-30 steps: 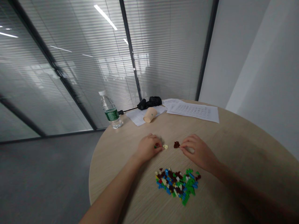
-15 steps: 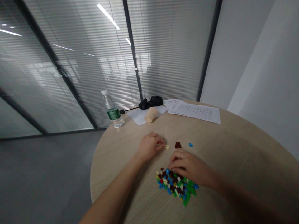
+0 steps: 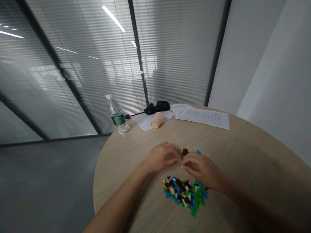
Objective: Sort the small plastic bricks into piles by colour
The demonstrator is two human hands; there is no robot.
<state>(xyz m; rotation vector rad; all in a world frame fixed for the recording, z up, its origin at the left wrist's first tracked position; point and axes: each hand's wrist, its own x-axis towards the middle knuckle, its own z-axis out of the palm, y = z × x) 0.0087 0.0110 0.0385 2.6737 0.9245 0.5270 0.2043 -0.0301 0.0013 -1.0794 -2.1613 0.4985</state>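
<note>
My left hand (image 3: pixel 160 158) and my right hand (image 3: pixel 200 168) meet at the fingertips above the round table, with fingers curled. Something small and pale shows at my right fingertips, too small to name. Whatever else the fingers hold is hidden. Just beyond them lie a small clump of dark brown bricks (image 3: pixel 185 151) and a single blue brick (image 3: pixel 199 151). Close below my right hand is a loose pile of small plastic bricks (image 3: pixel 185 195) in green, blue, brown, cream and red.
The round wood-grain table (image 3: pixel 233 152) holds a water bottle (image 3: pixel 117 116), a tipped paper cup (image 3: pixel 157 120), printed sheets (image 3: pixel 202 117), and a black bundle (image 3: pixel 156 107) with a cable. Glass walls with blinds stand behind it. Grey floor lies left.
My right hand has moved from over the pile up to my left hand, which has shifted right. The cream brick no longer shows on the table.
</note>
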